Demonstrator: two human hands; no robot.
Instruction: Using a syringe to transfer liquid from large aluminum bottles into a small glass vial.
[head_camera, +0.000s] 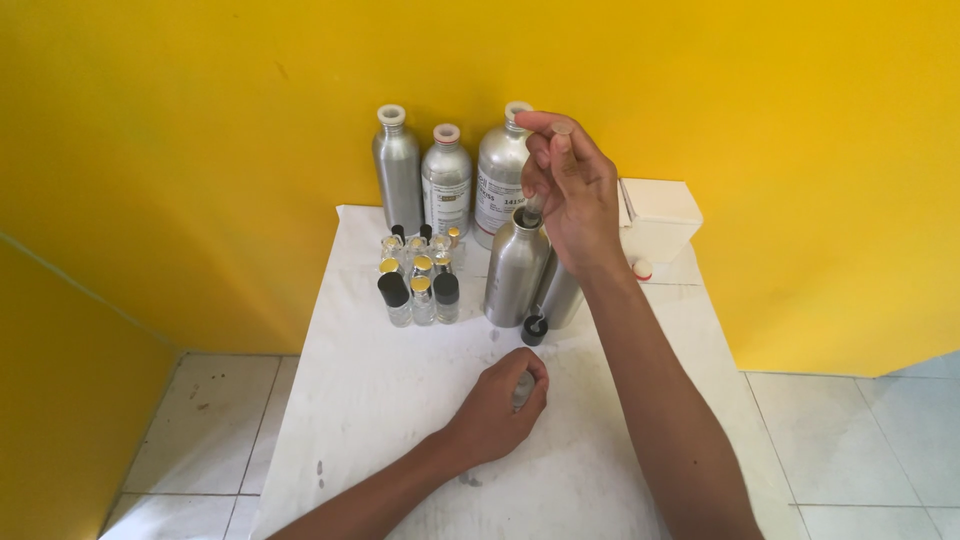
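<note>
Against a plain bright yellow wall (200, 150), brushed silver aluminium bottles (516, 266) with white-and-red rims stand on a white paper-covered table (380, 400) beside small clear glass vials (420, 290) capped in black and gold.

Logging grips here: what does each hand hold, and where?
Right hand: a syringe, by its upper end, above an aluminium bottle. Left hand: small glass vial, around its body.

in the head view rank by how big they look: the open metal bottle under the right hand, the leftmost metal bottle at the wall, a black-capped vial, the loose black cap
1. open metal bottle, though it stands nearer the camera
2. leftmost metal bottle, close in size, so ranks 1 and 2 are unsure
3. black-capped vial
4. loose black cap
</note>
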